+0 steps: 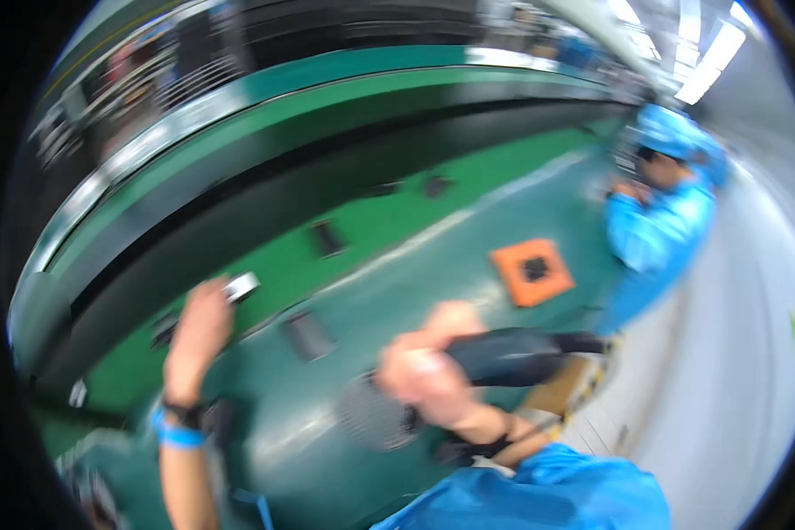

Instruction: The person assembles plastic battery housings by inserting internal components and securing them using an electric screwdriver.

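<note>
Motion blurs much of the picture. My left hand (201, 331) is over the green conveyor belt at the left, its fingers closed at a small silver-white block (241, 287); the exact grip is smeared. My right hand (428, 375) is closed around a black hand-held tool (512, 357) with a thick rounded body that narrows toward its right end; its other end is hidden by the fingers. Just below that hand, a round grey perforated disc (371, 417) lies on the green table. Between my hands is a dark flat rectangular piece (308, 336).
Further dark pieces (329, 238) sit along the belt (389, 216). An orange square pad (512, 265) with a black part (534, 268) on it lies on the table to the right. Beyond, a co-worker in blue (667, 203) sits at the table's edge. A brown box (555, 389) is near my right arm.
</note>
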`<state>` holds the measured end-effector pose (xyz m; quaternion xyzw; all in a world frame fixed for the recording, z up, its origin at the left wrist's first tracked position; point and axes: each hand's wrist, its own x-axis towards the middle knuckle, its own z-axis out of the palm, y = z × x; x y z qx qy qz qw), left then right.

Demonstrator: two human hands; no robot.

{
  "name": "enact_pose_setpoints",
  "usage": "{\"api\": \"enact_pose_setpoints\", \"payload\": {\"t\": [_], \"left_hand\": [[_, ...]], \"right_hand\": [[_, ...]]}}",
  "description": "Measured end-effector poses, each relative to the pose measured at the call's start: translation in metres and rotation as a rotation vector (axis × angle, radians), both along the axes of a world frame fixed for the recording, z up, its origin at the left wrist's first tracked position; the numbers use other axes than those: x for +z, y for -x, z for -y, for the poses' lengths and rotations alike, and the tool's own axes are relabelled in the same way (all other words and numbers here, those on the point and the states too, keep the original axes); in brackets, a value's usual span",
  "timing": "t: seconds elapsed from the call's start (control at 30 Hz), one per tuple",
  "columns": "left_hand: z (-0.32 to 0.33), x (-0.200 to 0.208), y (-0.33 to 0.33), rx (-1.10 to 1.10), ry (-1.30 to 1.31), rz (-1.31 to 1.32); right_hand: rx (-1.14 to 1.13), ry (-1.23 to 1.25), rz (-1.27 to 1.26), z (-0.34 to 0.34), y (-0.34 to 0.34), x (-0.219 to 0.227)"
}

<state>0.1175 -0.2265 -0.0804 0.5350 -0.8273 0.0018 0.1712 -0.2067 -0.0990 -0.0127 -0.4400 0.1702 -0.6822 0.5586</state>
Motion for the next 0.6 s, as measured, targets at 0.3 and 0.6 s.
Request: {"api": "enact_pose_setpoints", "payload": {"t": [0.3, 0.6], "left_hand": [[0.012, 0.003, 0.009, 0.016, -0.070, 0.000], [0.000, 0.006, 0.019, -0.123, 0.063, -0.175]], "right_hand": [[0.003, -0.046, -0.111, -0.006, -0.020, -0.004], [-0.121, 0.272, -0.318, 0.007, 0.002, 0.023]]}}
